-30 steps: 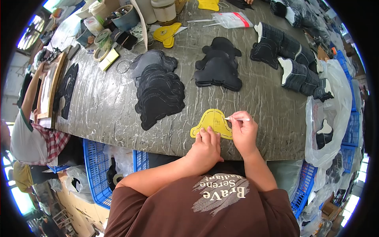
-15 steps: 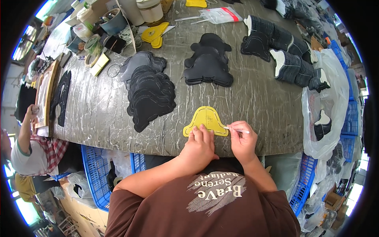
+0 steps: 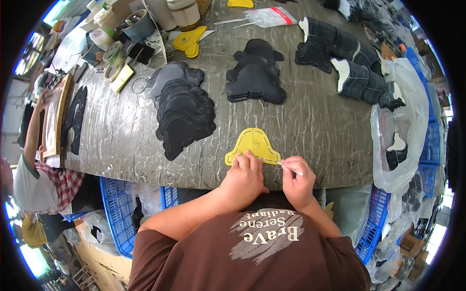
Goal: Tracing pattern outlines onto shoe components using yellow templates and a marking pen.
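On the table just in front of me lies a yellow bell-shaped template with dashed slots along its border. Fingers of my left hand rest flat on its lower edge, pressing it down. My right hand pinches a slim white marking pen, its tip at the template's lower right corner. Whether a black piece lies under the template cannot be seen. A fanned pile of black cut pieces, with pale lines on them, lies up and to the left. Straight ahead are stacked plain black pieces.
Bundles of dark pieces and an open plastic bag line the right side. Pots and more yellow templates stand far left. Blue crates sit below the table edge. At left, a co-worker's arm reaches toward a wooden frame.
My right hand and the pen tip have shifted slightly down along the template's right corner, the pen now more tucked into the fingers. My left hand stays put. The co-worker's arm has reached farther up.
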Tool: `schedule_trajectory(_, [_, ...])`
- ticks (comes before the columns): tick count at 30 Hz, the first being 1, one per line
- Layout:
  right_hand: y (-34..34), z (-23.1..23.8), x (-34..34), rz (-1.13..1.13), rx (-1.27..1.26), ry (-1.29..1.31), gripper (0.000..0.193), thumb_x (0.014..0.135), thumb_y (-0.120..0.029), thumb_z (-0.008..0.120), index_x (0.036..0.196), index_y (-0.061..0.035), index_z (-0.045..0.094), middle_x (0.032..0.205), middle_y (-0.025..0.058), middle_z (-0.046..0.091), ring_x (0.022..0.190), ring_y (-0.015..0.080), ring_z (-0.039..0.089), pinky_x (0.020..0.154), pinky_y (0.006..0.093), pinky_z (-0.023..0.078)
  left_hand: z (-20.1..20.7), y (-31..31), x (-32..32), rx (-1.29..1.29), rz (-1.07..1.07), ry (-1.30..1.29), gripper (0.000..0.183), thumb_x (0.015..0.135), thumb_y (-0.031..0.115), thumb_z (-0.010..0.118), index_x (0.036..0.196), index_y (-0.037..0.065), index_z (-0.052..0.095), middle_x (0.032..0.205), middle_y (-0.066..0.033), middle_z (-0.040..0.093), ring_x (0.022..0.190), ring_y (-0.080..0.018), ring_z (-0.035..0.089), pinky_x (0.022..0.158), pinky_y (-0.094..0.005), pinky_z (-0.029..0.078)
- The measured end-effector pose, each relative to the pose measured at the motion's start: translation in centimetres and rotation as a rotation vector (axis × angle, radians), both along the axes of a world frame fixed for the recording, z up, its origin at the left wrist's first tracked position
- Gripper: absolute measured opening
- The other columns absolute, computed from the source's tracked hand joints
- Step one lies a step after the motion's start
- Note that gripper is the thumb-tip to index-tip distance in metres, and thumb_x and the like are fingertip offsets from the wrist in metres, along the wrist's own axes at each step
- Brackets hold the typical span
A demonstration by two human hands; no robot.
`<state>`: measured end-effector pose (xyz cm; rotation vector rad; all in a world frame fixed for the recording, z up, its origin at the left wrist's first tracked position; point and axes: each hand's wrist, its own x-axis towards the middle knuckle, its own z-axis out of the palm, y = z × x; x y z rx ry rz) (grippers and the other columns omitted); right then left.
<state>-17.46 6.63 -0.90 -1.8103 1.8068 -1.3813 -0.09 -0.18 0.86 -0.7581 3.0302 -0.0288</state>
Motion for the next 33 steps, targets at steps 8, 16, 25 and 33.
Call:
schedule_trajectory(8, [-0.6,2.0,0.3,-0.019,0.077,0.008,0.013,0.083,0.006,0.062,0.087,-0.0029,0.053,0.079,0.0133,0.06,0.069,0.031,0.061,0.062,0.0367,0.049,-0.2,-9.8,-0.7,0.739,0.193,0.188,0.017,0.074,0.009,0.065,0.089,0.0,0.068,0.083,-0.0167,0.067,0.077,-0.0326,0.067,0.073,-0.0395,0.053])
schedule_trajectory(16, [-3.1,3.1,2.0,0.167,0.186,-0.15,0.011,0.079,0.001,0.069,0.086,-0.0036,0.064,0.08,0.0123,0.068,0.07,0.0296,0.065,0.063,0.0349,0.051,0.1,-11.9,-0.9,0.868,0.156,0.114,0.024,0.067,0.009,0.072,0.089,-0.001,0.069,0.082,-0.0162,0.07,0.077,-0.0293,0.068,0.071,-0.0369,0.053])
schedule_trajectory(25, [-6.0,1.2,5.6,0.363,0.079,-0.05,0.013,0.078,0.001,0.066,0.087,-0.0066,0.06,0.076,0.011,0.065,0.067,0.0317,0.064,0.059,0.0388,0.049,0.6,-11.9,-1.1,0.896,0.188,0.118,0.024,0.067,0.009,0.073,0.089,-0.001,0.07,0.081,-0.0169,0.07,0.073,-0.0294,0.067,0.068,-0.0366,0.053])
schedule_trajectory(33, [-6.0,1.2,6.0,0.335,0.043,0.037,0.015,0.078,0.001,0.065,0.087,-0.007,0.057,0.074,0.011,0.064,0.066,0.0324,0.063,0.058,0.0403,0.048,0.5,-12.0,-1.0,0.892,0.167,0.12,0.025,0.066,0.01,0.074,0.088,-0.001,0.07,0.08,-0.0179,0.069,0.073,-0.0305,0.068,0.068,-0.037,0.053])
